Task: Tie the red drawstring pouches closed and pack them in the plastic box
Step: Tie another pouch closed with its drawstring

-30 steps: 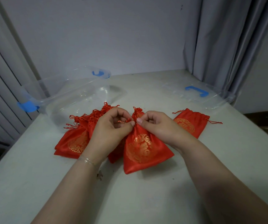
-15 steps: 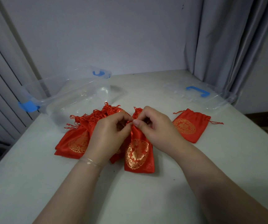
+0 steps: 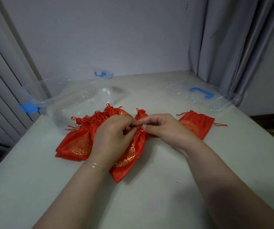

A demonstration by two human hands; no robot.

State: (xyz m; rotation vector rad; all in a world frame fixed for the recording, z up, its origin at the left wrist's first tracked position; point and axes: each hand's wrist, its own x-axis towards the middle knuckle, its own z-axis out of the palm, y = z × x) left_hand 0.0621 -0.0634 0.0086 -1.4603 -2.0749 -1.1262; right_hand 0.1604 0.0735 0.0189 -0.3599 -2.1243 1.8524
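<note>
Pinching the pouch (image 3: 133, 146) neck, apparently its drawstring, left hand (image 3: 113, 134) and right hand (image 3: 164, 128) meet fingertip-to-fingertip.

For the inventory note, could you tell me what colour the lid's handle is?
Blue, on the clear lid; the head view shows it.

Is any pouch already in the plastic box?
No, the plastic box holds no pouch; all the pouches lie on the table.

Pouches (image 3: 76, 144) red, gold round motif; box (image 3: 70, 96) clear, blue latches; lid (image 3: 204, 96) clear, blue handle.
</note>
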